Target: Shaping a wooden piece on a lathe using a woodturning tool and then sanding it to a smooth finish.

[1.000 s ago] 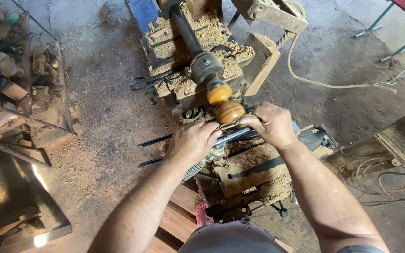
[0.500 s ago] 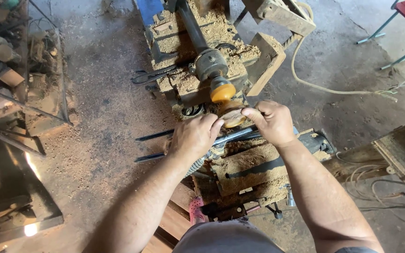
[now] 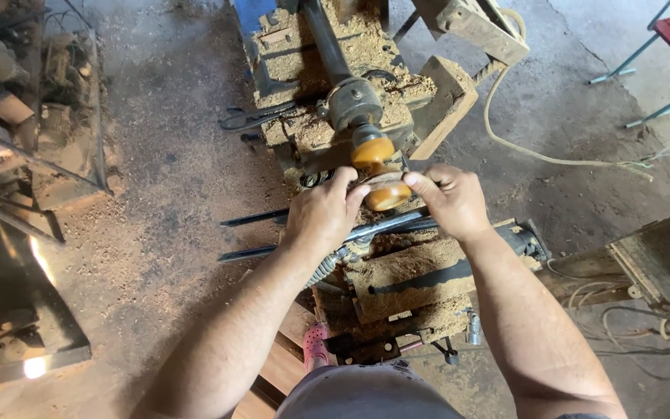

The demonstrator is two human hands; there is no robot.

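Both my hands are on the turned wooden piece now, left hand pinching its near side with the fingertips, right hand gripping the other side. The piece sits on the lathe spindle, orange-brown and rounded, just above the metal tool rest bar. Sawdust covers the lathe bed. A pale cable loops across the concrete floor to my right.
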